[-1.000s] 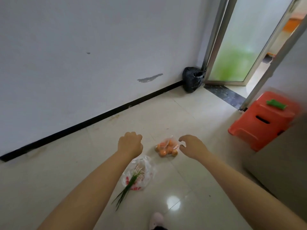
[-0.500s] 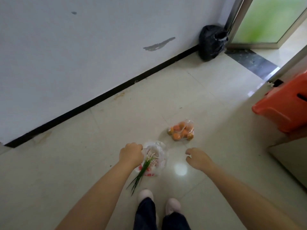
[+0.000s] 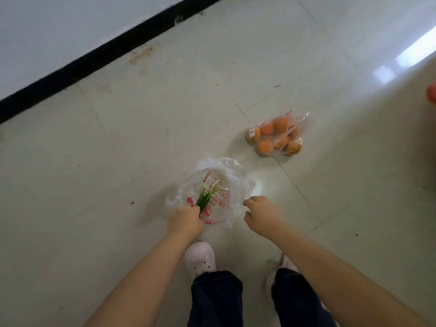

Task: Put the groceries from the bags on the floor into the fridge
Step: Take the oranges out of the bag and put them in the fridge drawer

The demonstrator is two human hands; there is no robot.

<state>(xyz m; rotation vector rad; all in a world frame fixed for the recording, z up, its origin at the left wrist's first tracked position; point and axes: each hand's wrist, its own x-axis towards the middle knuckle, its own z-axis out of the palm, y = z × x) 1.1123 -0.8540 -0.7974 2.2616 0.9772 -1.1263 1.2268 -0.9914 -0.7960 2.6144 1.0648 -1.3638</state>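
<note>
A clear plastic bag with red print (image 3: 226,175) lies on the pale tiled floor just in front of my feet. Green spring onions (image 3: 207,195) stick out of it, white roots pointing away from me. My left hand (image 3: 185,221) is closed around the green stalks at the bag's near edge. My right hand (image 3: 263,214) hovers at the bag's right side, fingers loosely curled and holding nothing. A second clear bag of oranges (image 3: 277,136) sits on the floor farther off to the right, untouched.
A white wall with a black skirting board (image 3: 99,53) runs diagonally across the upper left. My two feet in pale shoes (image 3: 200,258) stand right behind the bag. A sliver of the orange stool (image 3: 432,94) shows at the right edge.
The view has tilted down and closer to the floor. My left hand has dropped onto the spring onions and closed on them; my right hand has come in beside the bag.
</note>
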